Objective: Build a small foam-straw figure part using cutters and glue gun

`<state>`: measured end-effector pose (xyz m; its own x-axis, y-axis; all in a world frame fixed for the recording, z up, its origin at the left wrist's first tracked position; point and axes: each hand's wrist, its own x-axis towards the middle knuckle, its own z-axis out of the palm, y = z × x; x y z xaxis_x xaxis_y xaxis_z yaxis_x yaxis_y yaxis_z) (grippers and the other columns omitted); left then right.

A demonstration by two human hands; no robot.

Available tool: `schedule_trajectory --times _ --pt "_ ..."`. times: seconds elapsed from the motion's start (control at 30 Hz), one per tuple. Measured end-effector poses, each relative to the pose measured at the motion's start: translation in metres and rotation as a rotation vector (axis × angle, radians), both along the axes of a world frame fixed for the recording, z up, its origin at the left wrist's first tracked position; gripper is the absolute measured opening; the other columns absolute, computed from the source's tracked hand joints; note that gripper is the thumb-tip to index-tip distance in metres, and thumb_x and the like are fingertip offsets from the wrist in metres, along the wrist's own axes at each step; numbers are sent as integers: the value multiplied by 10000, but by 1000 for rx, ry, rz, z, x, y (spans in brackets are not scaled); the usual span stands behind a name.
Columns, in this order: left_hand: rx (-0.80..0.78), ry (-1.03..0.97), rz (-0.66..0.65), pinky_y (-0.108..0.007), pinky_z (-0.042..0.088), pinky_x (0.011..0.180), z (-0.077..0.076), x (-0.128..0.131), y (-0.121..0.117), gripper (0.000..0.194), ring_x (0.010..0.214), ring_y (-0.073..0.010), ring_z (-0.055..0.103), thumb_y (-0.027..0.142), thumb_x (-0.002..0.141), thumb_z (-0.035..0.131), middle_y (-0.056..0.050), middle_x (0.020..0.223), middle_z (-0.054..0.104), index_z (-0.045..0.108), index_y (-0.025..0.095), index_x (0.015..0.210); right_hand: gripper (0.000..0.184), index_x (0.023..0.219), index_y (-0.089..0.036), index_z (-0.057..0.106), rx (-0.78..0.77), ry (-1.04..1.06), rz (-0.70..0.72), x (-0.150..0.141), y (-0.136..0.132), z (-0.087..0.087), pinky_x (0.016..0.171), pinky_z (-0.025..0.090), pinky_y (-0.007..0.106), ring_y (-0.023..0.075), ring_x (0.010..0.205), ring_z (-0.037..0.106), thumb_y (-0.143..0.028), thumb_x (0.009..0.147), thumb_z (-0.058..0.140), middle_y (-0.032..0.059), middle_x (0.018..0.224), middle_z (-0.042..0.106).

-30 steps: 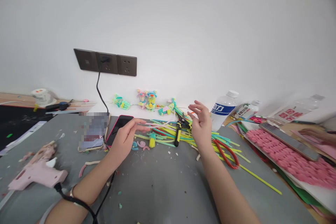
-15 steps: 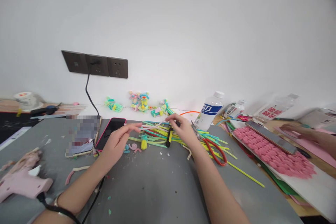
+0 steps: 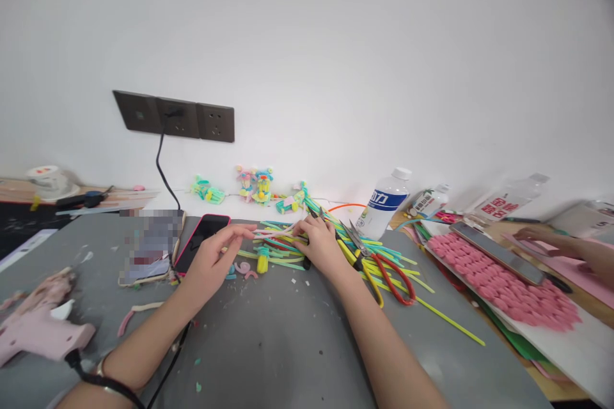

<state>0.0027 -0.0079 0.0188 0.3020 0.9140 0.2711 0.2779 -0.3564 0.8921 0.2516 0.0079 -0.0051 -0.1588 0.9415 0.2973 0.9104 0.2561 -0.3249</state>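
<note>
My left hand [image 3: 215,259] pinches pale pinkish-white pipe cleaners [image 3: 273,232] between thumb and fingertips. They stretch right towards my right hand [image 3: 319,243], which is curled palm down around yellow-and-black pliers [image 3: 346,250]. Their dark jaws poke out above its fingers; most of the tool is covered. Beneath both hands spreads a pile of yellow, green and blue pipe cleaners [image 3: 403,262]. Scissors [image 3: 394,278] with a red handle loop lie right of my right hand. A small yellow bundle [image 3: 262,260] and pink curls [image 3: 245,270] sit between my hands.
Small pipe-cleaner figures [image 3: 263,185] stand along the wall. A bottle [image 3: 381,204] rises behind the scissors. Phones [image 3: 204,236] and a pink glue gun [image 3: 48,332] with its cord are at left. On the right are a pink woven piece [image 3: 503,281] and another person's hand [image 3: 551,243].
My right hand has come down and slightly left over the pliers, its fingers leaving the raised pale strand. More of the scissors shows beside the wrist. My left hand stays nearly still.
</note>
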Motion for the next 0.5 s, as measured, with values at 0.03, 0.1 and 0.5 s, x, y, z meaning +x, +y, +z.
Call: schedule_trajectory --times 0.03,0.1,0.5 --pt "3 7 4 -302 522 777 0 0 0 301 1164 -274 605 398 945 428 -113 1264 658 664 211 957 108 833 -227 617 4 -6 2 -1 0 -1 899 308 441 267 935 537 -144 792 672 56 924 651" --pt "15 21 14 -301 521 771 0 0 -1 298 1135 -270 618 389 944 428 -108 1256 661 668 213 951 102 826 -238 636 12 -3 6 -2 1 -3 920 289 466 268 914 535 -152 793 680 47 869 664" --pt "97 12 25 -317 481 866 -4 -3 2 264 1073 -237 632 344 956 418 -96 1152 681 641 201 958 186 731 -199 672 149 476 -32 6 13 -6 696 406 312 174 630 547 -340 829 601 33 719 682"
